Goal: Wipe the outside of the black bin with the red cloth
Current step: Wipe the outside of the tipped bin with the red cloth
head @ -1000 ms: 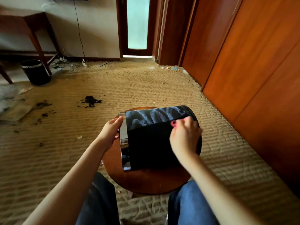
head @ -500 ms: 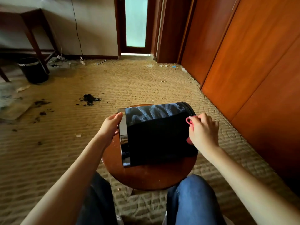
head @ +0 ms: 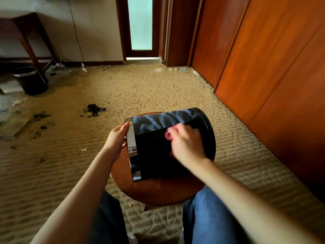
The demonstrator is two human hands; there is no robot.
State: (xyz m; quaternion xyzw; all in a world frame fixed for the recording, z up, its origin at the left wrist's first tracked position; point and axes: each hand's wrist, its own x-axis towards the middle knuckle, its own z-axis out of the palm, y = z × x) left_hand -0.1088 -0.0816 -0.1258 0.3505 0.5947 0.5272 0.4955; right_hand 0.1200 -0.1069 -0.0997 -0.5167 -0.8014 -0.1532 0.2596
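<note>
**Bin on its side, cloth against wall**

Right grip (head: 186, 145), centre frame, is curled round the red cloth (head: 168, 135) and presses it on the upper side wall of the black bin (head: 153, 155); motion-blurred. Left grip (head: 117, 140) has its fingers nearly straight, touching the chrome rim (head: 131, 143). The bin lies sideways on a round wooden bench (head: 158, 192), mouth toward frame left; contents can't be made out. A second black bin (head: 32, 81) stands upright, upper left.
</note>
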